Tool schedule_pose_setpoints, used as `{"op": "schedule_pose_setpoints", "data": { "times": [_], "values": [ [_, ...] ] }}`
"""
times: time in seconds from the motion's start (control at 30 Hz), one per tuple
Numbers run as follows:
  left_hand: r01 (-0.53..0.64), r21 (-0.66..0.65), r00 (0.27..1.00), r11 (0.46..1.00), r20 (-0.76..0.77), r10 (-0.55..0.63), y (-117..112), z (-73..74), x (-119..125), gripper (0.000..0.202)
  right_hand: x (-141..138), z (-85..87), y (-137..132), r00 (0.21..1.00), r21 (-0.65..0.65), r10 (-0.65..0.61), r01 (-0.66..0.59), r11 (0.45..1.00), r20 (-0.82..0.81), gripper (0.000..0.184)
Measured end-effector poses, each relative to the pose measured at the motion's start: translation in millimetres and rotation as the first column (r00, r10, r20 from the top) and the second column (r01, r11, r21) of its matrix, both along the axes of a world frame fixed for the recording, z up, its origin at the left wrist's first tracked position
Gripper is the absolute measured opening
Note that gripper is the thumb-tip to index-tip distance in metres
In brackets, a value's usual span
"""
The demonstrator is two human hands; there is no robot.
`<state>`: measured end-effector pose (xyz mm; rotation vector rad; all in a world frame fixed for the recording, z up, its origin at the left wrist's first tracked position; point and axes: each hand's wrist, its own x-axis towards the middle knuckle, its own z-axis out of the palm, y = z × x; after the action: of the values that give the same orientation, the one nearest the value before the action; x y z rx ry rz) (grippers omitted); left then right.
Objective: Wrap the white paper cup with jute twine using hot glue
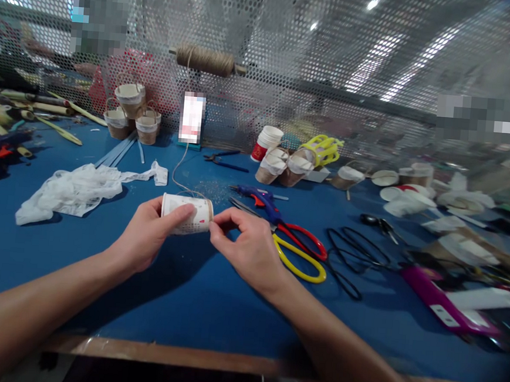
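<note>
From here I see the left hand (148, 232), fingers wrapped around a paper cup (185, 207) held sideways over the desk (153, 306), between its front and back edges; the right hand (253, 244) bunches its fingers narrowly at the twine (210, 208) ringing one end, gripped or not I cannot tell

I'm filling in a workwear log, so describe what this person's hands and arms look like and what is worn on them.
The left hand and right hand show no gloves, and no watch or bracelet shows at either wrist. Both forearms are bare, with no sleeves in view. No ring shows, though some left fingers are hidden.
</note>
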<state>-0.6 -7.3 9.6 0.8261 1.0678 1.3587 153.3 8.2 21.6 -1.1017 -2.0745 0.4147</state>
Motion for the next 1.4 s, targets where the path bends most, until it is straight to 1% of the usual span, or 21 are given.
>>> {"op": "schedule_pose_setpoints", "data": {
  "times": [0.17,0.3,0.37,0.43,0.5,0.57,0.73,1.0,1.13,1.27,1.33,1.4],
  "values": [
    [-0.010,0.007,1.000,1.000,0.003,0.010,-1,0.0,1,0.025,0,-2.4,1,1.000,0.061,-0.018,0.017,0.998,0.015,0.007],
    [0.014,0.007,0.999,1.000,0.031,-0.014,0,1.8,0,0.021,0,-2.3,1,1.000,0.073,-0.016,0.016,0.997,0.005,0.006],
    [0.048,0.000,0.997,0.999,0.063,-0.048,2,3.6,-2,0.019,2,-0.4,1,1.000,0.047,0.008,-0.007,0.999,-0.018,0.007],
    [0.080,-0.014,0.993,0.997,0.092,-0.078,4,5.7,-5,0.018,3,2.0,1,0.998,-0.002,0.046,-0.046,0.999,-0.045,0.012],
    [0.089,-0.047,0.990,0.995,0.116,-0.083,6,7.7,-7,0.019,4,3.7,1,0.995,-0.046,0.076,-0.079,0.996,-0.066,0.017],
    [0.091,-0.075,0.988,0.993,0.136,-0.080,7,9.2,-8,0.020,4,4.1,2,0.994,-0.052,0.083,-0.087,0.995,-0.074,0.017],
    [0.134,-0.050,0.981,0.990,0.149,-0.125,5,9.1,-7,0.020,3,1.2,1,0.998,0.011,0.046,-0.046,0.999,-0.037,0.008],
    [0.161,0.016,0.976,0.987,0.143,-0.162,1,5.1,-5,0.021,3,-2.5,3,1.000,0.145,0.014,-0.016,0.989,0.009,0.008],
    [0.177,0.043,0.970,0.983,0.160,-0.182,3,4.2,-8,0.022,3,-3.9,3,0.998,0.289,0.067,-0.066,0.955,0.006,0.008],
    [0.210,0.067,0.963,0.975,0.159,-0.218,8,5.4,-14,0.019,3,-6.8,4,0.980,0.421,0.198,-0.189,0.887,0.021,0.007],
    [0.241,0.022,0.960,0.970,0.140,-0.241,11,7.1,-19,0.018,2,-9.0,4,0.971,0.476,0.238,-0.227,0.850,0.037,0.007],
    [0.284,-0.045,0.952,0.958,0.129,-0.276,14,9.3,-23,0.018,2,-10.8,5,0.966,0.508,0.250,-0.249,0.825,0.068,0.007]
  ]
}}
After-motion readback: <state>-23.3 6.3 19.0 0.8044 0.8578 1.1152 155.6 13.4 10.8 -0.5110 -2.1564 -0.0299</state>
